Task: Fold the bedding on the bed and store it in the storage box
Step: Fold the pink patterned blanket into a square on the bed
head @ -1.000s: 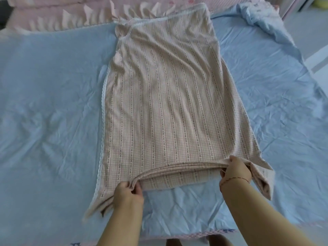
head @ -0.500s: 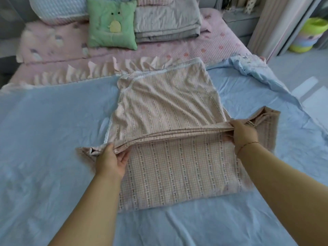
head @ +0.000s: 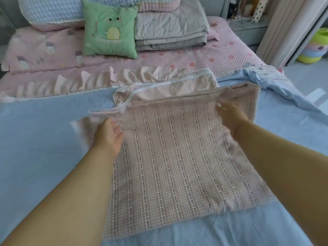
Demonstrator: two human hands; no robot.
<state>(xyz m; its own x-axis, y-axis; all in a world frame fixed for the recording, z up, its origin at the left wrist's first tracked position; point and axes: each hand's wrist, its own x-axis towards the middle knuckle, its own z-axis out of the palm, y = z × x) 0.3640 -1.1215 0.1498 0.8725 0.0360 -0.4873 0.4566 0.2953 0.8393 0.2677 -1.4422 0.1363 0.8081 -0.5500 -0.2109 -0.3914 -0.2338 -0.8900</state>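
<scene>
We are in a bedroom of a home. We see a wide bed (head: 35,139) spread with a blue sheet (head: 44,157) and, toward its head, a pink quilted cover (head: 221,55) with a ruffled edge. A green dinosaur cushion (head: 109,29), a pink printed pillow (head: 40,50) and a stack of folded grey bedding (head: 170,31) rest there. A pink checked blanket (head: 168,157) lies half folded on the sheet. At the right we find a pale curtain (head: 287,29) and bright stacked plastic tubs (head: 314,48) on the floor.

A green dinosaur cushion (head: 109,31) leans by folded grey quilts (head: 170,31) (stacked plastic basins (head: 315,47) stand far right).
</scene>
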